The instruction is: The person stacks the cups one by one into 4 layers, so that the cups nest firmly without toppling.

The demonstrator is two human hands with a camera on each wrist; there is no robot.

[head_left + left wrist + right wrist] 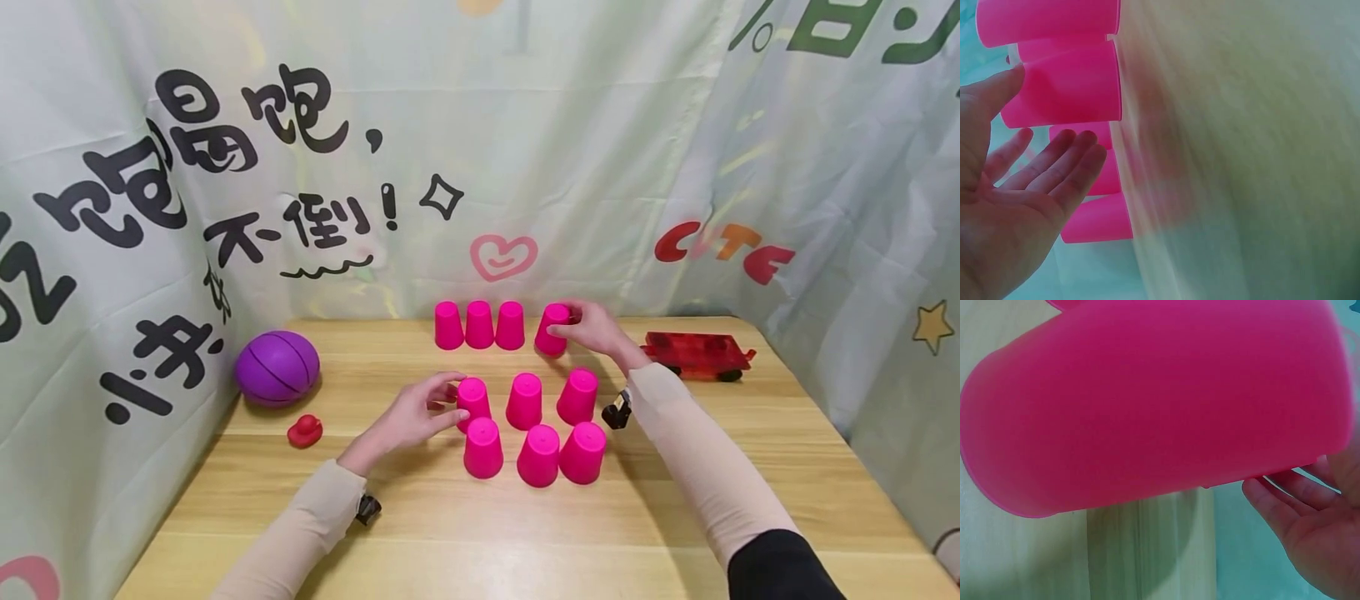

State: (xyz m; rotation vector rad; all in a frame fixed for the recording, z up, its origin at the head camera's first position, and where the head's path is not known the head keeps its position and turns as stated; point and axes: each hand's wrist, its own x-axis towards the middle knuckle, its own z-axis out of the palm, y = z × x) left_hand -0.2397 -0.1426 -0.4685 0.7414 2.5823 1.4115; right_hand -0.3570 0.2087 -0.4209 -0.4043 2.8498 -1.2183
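Pink upside-down cups stand in three rows on the wooden table. In the head view my right hand (596, 329) holds the right-end cup (552, 332) of the back row, which leans slightly. The other back cups (479, 325) stand side by side to its left. My left hand (412, 410) is at the left cup (473, 396) of the middle row, its thumb near or touching it; in the left wrist view its fingers (1063, 165) are spread below a cup (1063, 87). A near cup (1160, 406) fills the right wrist view and partly hides the right fingers (1272, 506).
Nearest me is a front row of cups (538, 456). A purple ball (277, 368) and a small red toy duck (305, 431) lie on the left of the table (450, 542). At the back right stands a red wheeled toy (693, 354). Printed cloth (585, 167) hangs behind.
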